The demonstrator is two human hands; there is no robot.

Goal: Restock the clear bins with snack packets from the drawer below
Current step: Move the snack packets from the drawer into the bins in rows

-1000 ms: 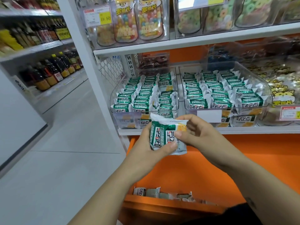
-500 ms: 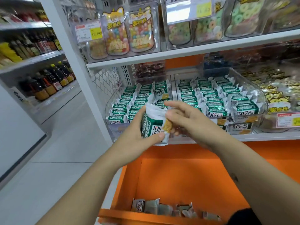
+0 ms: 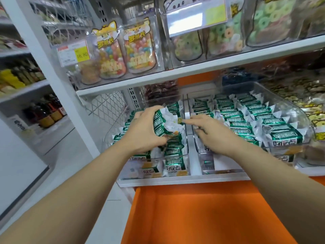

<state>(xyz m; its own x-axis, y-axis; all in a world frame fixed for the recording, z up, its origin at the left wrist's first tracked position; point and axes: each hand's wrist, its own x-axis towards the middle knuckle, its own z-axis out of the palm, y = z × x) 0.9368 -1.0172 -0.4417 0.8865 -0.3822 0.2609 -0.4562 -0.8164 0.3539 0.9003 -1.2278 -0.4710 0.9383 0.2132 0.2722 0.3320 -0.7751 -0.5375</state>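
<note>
My left hand point(image 3: 143, 132) grips a small stack of green-and-white snack packets point(image 3: 164, 123) and holds it over the left clear bin point(image 3: 175, 156), which is filled with rows of the same packets. My right hand point(image 3: 210, 133) reaches across the gap between the bins, its fingertips touching the edge of the held packets, its palm over the front left of the right clear bin point(image 3: 288, 110). That bin is also full of green packets. The orange drawer point(image 3: 202, 213) stands pulled out below the shelf; its contents are out of view.
A white shelf point(image 3: 175, 179) carries both bins. The shelf above point(image 3: 193, 69) holds clear bins of candy bags and a price tag point(image 3: 73, 52). A wire mesh divider point(image 3: 107, 107) is at the left. Bottles point(image 3: 45, 113) line the shelving beyond the aisle floor.
Both hands have risen from in front of the shelf edge to above the left bin, carrying the packets with them. The camera tilted up, so the drawer's loose packets left the view.
</note>
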